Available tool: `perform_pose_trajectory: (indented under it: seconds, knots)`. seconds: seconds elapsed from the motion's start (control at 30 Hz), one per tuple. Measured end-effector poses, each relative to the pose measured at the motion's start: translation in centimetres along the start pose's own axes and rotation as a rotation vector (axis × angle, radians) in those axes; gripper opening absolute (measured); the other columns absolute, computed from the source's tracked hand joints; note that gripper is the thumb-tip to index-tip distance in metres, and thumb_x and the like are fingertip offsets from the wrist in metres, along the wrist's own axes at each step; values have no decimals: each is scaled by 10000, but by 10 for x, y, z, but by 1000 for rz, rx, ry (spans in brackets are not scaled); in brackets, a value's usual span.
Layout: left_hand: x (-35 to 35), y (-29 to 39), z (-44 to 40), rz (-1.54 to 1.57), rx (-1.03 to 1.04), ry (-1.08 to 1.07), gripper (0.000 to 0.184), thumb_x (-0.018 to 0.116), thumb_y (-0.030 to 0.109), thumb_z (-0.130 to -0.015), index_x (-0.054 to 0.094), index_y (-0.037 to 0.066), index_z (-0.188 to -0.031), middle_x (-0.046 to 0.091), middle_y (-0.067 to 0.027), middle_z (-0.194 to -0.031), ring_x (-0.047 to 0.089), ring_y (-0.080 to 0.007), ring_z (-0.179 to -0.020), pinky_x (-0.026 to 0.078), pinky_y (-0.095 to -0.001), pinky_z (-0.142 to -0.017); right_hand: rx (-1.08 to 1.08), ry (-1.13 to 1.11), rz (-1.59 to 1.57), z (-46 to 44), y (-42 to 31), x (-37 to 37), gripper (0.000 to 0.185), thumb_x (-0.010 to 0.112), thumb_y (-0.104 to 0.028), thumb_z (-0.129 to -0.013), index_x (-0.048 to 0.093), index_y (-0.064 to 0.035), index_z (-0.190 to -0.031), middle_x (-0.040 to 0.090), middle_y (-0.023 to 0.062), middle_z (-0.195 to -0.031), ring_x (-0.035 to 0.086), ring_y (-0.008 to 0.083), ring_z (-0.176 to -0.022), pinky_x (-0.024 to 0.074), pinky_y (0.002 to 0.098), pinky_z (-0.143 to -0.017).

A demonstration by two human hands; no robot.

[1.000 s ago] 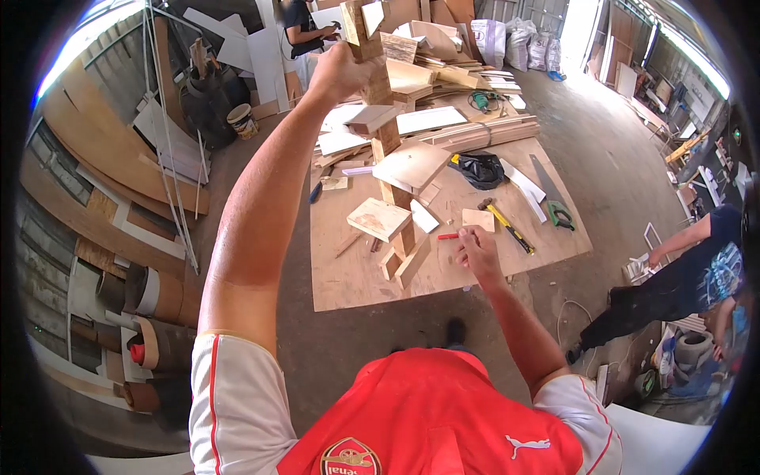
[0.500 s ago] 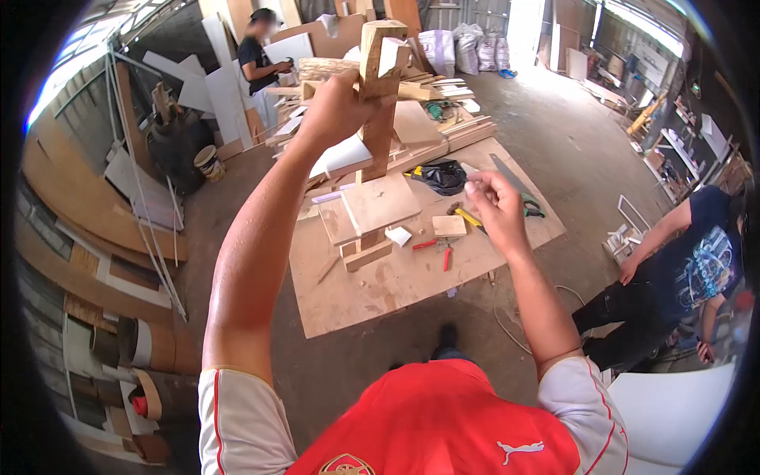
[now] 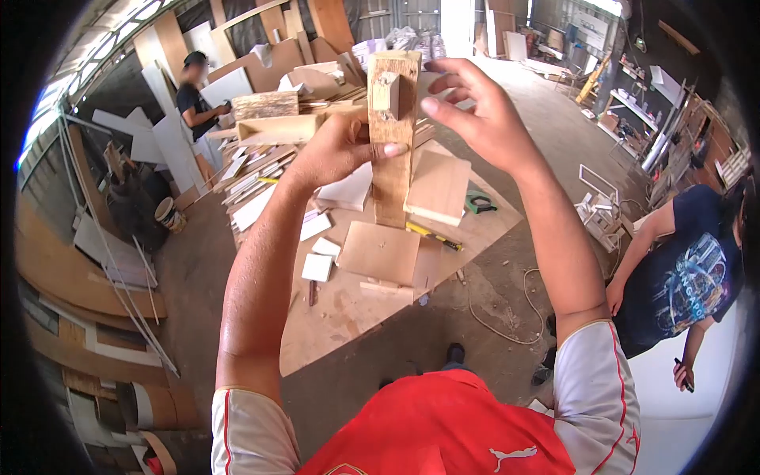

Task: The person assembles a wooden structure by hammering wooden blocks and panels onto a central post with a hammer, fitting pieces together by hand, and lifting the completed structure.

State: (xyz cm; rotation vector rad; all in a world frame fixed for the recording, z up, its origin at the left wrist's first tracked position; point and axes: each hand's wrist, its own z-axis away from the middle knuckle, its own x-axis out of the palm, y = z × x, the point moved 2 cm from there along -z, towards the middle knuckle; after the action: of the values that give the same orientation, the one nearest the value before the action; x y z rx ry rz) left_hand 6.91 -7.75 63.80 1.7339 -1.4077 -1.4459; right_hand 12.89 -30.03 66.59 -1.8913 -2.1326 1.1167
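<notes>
An upright wooden post (image 3: 391,186) rises from a flat wooden board (image 3: 378,252) low on the worktable. A small wooden block (image 3: 386,95) sticks out of the post's near face close to the top. My left hand (image 3: 336,150) is closed around the post from the left, its thumb across the near face. Beside the top of the post, on the right, my right hand (image 3: 491,119) is raised with its fingers apart, holding nothing. Whether its fingertips touch the post's edge is unclear, but a gap seems to show.
On the plywood worktable (image 3: 317,344) lie white offcuts (image 3: 317,267), a yellow-and-black handled tool (image 3: 434,235), a green-handled saw (image 3: 480,203) and stacked wood. One person (image 3: 196,103) stands at the back left. Another person (image 3: 673,261) at right holds a dark object. A cable (image 3: 507,339) crosses the floor.
My right hand has risen from over the tabletop to beside the post's top. The post has turned, so the face with the block points toward me. The view has shifted too.
</notes>
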Motion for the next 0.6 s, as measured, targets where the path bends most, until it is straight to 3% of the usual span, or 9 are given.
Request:
perform_pose_trajectory:
  seconds: [0.07,0.2,0.23,0.33,0.37,0.47,0.5,0.57,0.6]
  knots:
    - [22,-2,-25,53,17,-79,507,834,211,-888,626,-43,-1274,738,-104,-1139,677,-161,-1066,545,-358,-961,-56,-36,16,-6,13,-20,519,748,-216,-948,558,-50,-1401,657,73,-1138,611,128,-1016,509,301,-853]
    - [68,-8,-77,158,30,-169,481,836,162,-879,634,-44,-1265,739,-97,-1130,681,-151,-1040,549,-347,-949,55,-151,-141,-3,36,-72,678,765,-138,-918,448,-74,-1513,651,74,-1223,637,130,-985,526,305,-853]
    - [80,-10,-90,210,60,-205,482,836,153,-877,634,-43,-1268,739,-95,-1130,683,-149,-1030,551,-343,-944,39,-170,-171,-3,45,-85,779,792,-93,-876,399,-91,-1549,640,74,-1273,653,131,-1007,540,298,-873]
    - [117,-20,-134,268,91,-289,481,848,103,-847,647,-22,-1266,743,-82,-1113,684,-141,-995,556,-327,-924,48,-250,-231,2,63,-132,856,816,-61,-835,373,-103,-1567,640,73,-1287,647,132,-1075,543,299,-922]
    - [131,-21,-145,287,92,-311,470,851,94,-840,658,-18,-1254,747,-78,-1100,683,-136,-991,555,-326,-921,36,-266,-326,3,78,-144,869,869,-76,-766,444,-82,-1524,641,62,-1274,642,135,-1094,535,315,-971]
    - [170,-29,-180,333,90,-365,511,878,92,-802,668,-17,-1256,749,-80,-1114,678,-128,-985,553,-329,-906,69,-402,-226,6,102,-187,823,907,-110,-705,542,-49,-1440,651,52,-1243,629,136,-1118,528,323,-991]
    - [182,-41,-196,324,86,-383,539,883,106,-799,662,-17,-1275,746,-82,-1132,677,-129,-985,552,-329,-902,129,-359,-209,8,106,-199,752,922,-121,-659,617,-23,-1339,665,47,-1202,628,130,-1114,519,311,-984]
    - [205,-55,-229,298,39,-434,643,882,180,-816,618,-22,-1367,729,-106,-1206,678,-143,-984,548,-333,-904,139,-328,-83,12,131,-232,727,913,-106,-655,626,-20,-1317,678,43,-1170,634,128,-1102,511,302,-974]
    - [211,-56,-236,256,10,-407,620,852,152,-840,597,-29,-1376,718,-112,-1224,669,-165,-1044,535,-346,-942,143,-313,-17,15,142,-245,715,909,-98,-653,631,-19,-1306,684,41,-1155,636,127,-1096,507,297,-969]
